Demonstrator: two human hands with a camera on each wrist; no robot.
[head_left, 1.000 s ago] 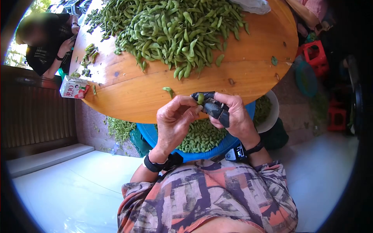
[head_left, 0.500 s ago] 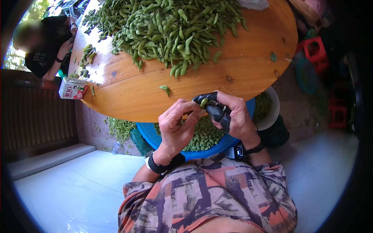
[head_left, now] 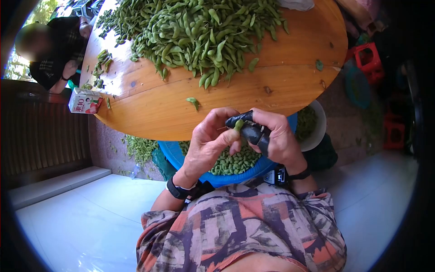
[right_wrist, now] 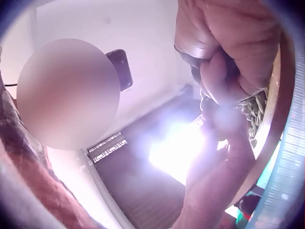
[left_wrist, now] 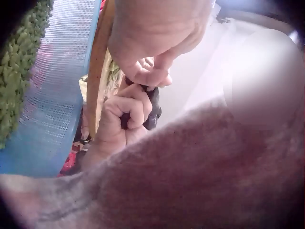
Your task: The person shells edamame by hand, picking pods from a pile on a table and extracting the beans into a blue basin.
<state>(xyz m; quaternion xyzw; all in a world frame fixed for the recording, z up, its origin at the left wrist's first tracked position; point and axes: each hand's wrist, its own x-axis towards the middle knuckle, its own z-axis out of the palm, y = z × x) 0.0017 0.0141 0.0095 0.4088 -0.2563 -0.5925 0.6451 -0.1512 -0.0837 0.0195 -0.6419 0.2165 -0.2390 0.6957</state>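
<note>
A green soybean pod (head_left: 239,124) is between my two hands, just beyond the near edge of the wooden table. My left hand (head_left: 210,140) pinches the pod's near end with thumb and fingers. On my right hand (head_left: 278,136), black coverings wrap the thumb and a finger, and these grip the pod from the other side. In the left wrist view, the right hand's fingers (left_wrist: 131,109) curl in tightly below the left hand (left_wrist: 157,38). Beneath both hands, a blue basket (head_left: 226,182) holds many shelled green beans (head_left: 233,163).
A big heap of pods (head_left: 195,36) covers the far part of the table (head_left: 290,81). One loose pod (head_left: 193,103) lies near its front edge. A printed carton (head_left: 84,100) stands at left, near another person (head_left: 54,54). A white bucket (head_left: 318,129) stands at right.
The left hand's fingers shift up and its thumb presses closer to the right hand's black coverings. The pod moves slightly right and down. The person at left has moved a hand.
</note>
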